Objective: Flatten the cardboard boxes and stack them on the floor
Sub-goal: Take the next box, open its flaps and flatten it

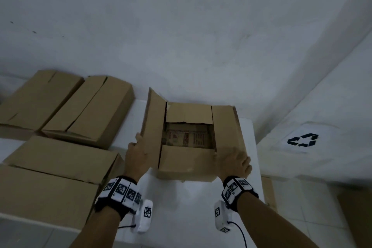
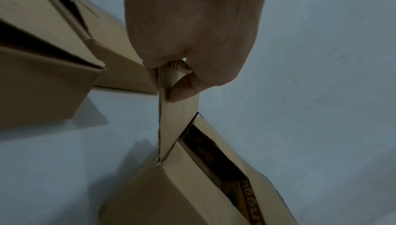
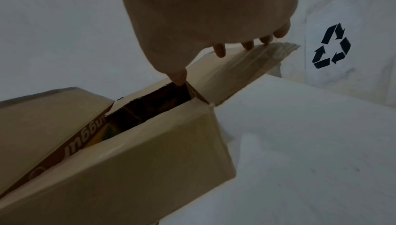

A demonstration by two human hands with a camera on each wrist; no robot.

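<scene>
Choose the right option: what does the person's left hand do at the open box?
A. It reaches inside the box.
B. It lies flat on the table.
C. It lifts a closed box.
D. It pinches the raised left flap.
D: the left wrist view shows the left hand pinching the raised left flap of the open box, while the right hand holds the right flap.

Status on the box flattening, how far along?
Done: nothing plainly flattened; a brown piece beside the table may be cardboard on the floor, unclear. In hand: middle box, top open, left hand pinching its left flap, right hand gripping the right flap. Left: four boxes on the table still in box shape, then all the stacking.
</scene>
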